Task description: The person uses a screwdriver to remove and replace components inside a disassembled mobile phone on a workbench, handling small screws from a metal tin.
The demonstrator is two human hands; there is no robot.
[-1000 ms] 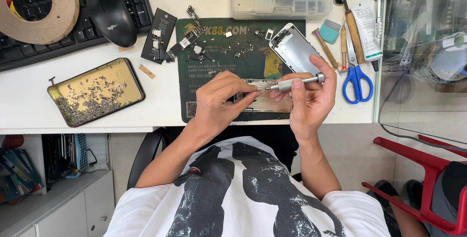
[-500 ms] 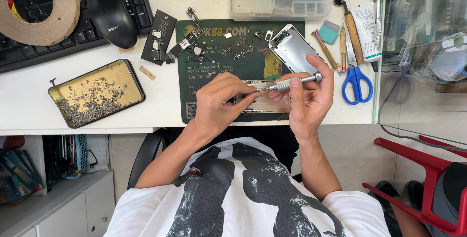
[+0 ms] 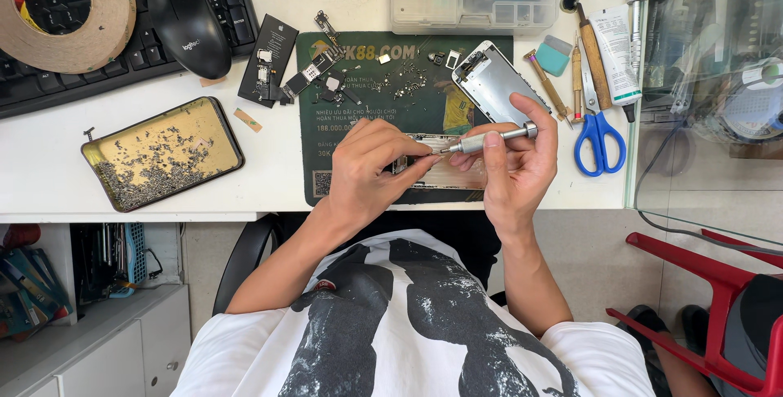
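A small silver precision screwdriver is held in the right hand, pinched between thumb and fingers with the index finger curled over its rear cap. Its tip is directed to the left, into the opened phone body that lies on the dark green work mat at the near edge of the white desk. The left hand is closed lightly over the phone body, with the fingertips placed just beside the driver tip; whether a screw is pinched there cannot be told.

For this step, the driver is best kept in line with the screw, with light pressure applied from the cap while the shaft is rolled between thumb and fingers. The phone body should be pressed flat so that it is not shifted. Care is advised with the loose small parts scattered on the mat. The detached screen panel lies apart, behind the hands, and a shallow tray of screws stands to the left.
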